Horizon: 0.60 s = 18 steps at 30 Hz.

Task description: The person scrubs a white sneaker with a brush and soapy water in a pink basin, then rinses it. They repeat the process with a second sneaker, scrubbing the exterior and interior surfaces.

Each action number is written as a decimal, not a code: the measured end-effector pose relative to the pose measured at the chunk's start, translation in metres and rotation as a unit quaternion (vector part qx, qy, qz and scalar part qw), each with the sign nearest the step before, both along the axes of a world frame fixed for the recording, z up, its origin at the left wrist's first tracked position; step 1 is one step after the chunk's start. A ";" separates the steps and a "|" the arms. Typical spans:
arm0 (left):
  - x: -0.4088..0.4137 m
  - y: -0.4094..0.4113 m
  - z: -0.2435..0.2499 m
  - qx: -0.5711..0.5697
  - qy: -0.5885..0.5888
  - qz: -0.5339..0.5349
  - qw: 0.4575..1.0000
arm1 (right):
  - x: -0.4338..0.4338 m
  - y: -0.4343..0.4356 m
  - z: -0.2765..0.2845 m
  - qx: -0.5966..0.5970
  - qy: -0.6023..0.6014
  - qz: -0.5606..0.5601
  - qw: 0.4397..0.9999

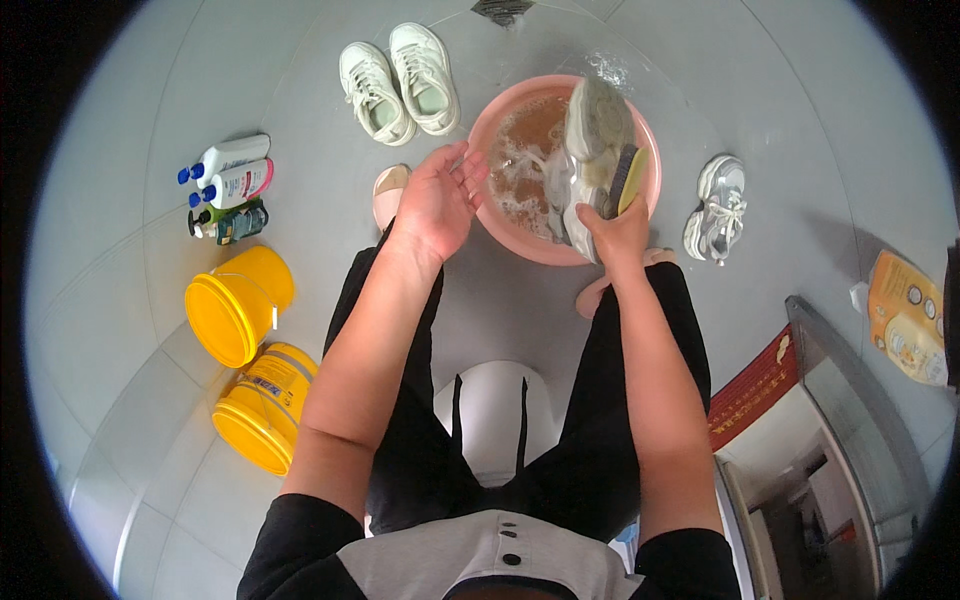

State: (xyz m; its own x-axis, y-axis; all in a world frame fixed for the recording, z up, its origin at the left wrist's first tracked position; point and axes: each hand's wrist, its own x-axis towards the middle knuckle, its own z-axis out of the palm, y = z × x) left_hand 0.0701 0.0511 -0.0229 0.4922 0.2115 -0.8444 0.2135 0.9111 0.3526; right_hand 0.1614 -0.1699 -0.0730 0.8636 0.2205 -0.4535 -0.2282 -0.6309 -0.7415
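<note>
My right hand grips a yellow-backed scrubbing brush with dark bristles, together with a wet sneaker whose sole faces up. Both are over the right side of a pink plastic basin of brownish, foamy water. At the basin's left rim my left hand is held palm up, fingers slightly curled, with nothing in it. A pair of white lace-up sneakers stands on the floor beyond it. To the right of the basin, a single grey-and-white sneaker rests on the tiles.
At left are white bottles with blue caps, a dark pump bottle and two yellow buckets. A floor drain lies beyond the basin. An orange pouch and a red printed strip are at right.
</note>
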 end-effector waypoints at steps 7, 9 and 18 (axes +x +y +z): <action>-0.011 0.020 0.008 0.034 0.009 0.070 0.997 | -0.032 0.007 -0.094 -0.218 -0.103 0.047 0.969; -0.013 0.024 0.011 0.038 0.006 0.075 0.996 | -0.040 0.011 -0.107 -0.246 -0.127 0.074 0.958; -0.026 0.033 0.014 0.072 0.008 0.093 0.993 | -0.051 0.033 -0.151 -0.327 -0.155 0.138 0.922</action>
